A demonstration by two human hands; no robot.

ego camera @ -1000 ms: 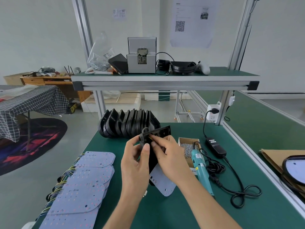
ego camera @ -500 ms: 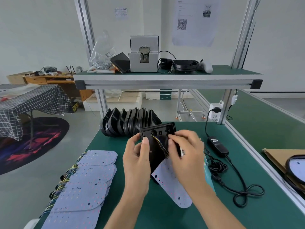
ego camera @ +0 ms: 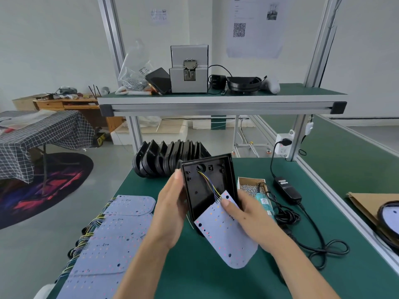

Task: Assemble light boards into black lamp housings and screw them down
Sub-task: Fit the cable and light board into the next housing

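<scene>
With our left hand (ego camera: 172,214) gripping the tilted black housing (ego camera: 207,186) above the bench and our right hand (ego camera: 248,216) pinching the wired light board (ego camera: 224,231), we judge seating comes next.

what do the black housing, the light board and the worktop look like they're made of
Black housing: likely moulded plastic, slightly glossy, with moulded bosses and soft highlights inside. Light board: thin rigid sheet, matte pale lavender-white, dotted with small coloured spots; probably a coated circuit board. Worktop: matte green mat, maybe rubber.
</scene>
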